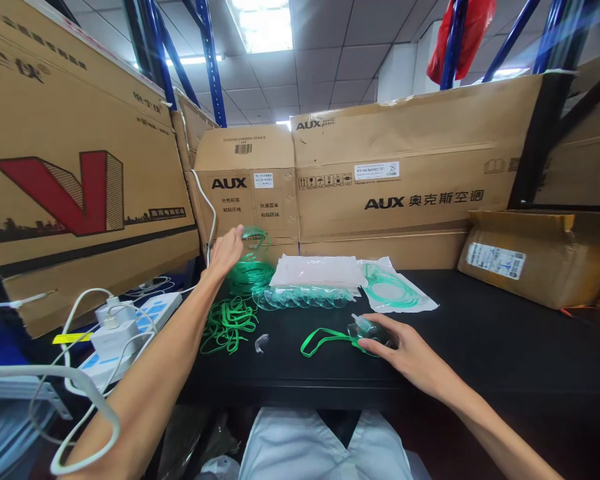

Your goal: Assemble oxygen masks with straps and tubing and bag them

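My left hand [226,252] reaches far forward to a pile of coiled green tubing [251,272] at the back of the black table [480,333]; its fingers close around a loop of tubing lifted off the pile. My right hand [405,350] rests on a clear oxygen mask [367,331] near the table's front, fingers curled over it. A green elastic strap [325,340] trails left from that mask. A row of stacked clear masks [305,297] lies between the two hands.
A heap of green straps [229,323] and a small clear clip [261,342] lie left of centre. Plastic bags [317,270], one holding green tubing [395,287], sit behind. Large cardboard boxes [395,180] wall the back and left. A power strip [125,327] with white cables lies left.
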Demonstrator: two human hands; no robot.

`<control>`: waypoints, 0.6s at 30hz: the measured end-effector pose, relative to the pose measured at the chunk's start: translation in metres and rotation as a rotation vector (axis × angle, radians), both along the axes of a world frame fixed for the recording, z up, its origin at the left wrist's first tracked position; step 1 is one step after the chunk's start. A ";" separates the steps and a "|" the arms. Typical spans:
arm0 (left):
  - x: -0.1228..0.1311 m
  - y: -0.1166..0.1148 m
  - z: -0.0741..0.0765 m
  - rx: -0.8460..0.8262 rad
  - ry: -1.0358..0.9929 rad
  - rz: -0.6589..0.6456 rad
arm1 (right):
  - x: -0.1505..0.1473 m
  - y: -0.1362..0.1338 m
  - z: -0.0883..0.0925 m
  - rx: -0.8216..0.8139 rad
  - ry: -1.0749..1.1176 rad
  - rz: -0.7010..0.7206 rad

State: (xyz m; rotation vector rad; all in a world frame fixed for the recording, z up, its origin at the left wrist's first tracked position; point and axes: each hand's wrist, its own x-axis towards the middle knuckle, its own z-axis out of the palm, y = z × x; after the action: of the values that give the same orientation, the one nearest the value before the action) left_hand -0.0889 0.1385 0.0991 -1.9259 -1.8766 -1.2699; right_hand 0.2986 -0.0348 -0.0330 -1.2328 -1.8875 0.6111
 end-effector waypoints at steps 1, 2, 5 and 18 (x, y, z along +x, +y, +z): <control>0.002 -0.004 0.008 0.056 -0.015 0.010 | 0.000 0.000 0.000 -0.003 -0.001 -0.002; 0.005 -0.009 0.017 0.106 -0.026 0.010 | 0.000 0.001 -0.001 -0.007 -0.001 -0.006; 0.021 -0.030 0.040 0.216 -0.032 -0.026 | 0.000 0.003 -0.002 -0.014 0.022 -0.006; 0.121 -0.194 -0.077 0.142 0.500 -0.563 | 0.088 -0.017 0.027 -0.162 0.285 -0.151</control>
State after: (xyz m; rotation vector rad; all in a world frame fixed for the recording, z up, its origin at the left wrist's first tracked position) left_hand 0.0325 -0.0557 0.0219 -2.4852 -1.0173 -0.8682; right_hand 0.3868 -0.0522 -0.0065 -1.3011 -1.5189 0.8231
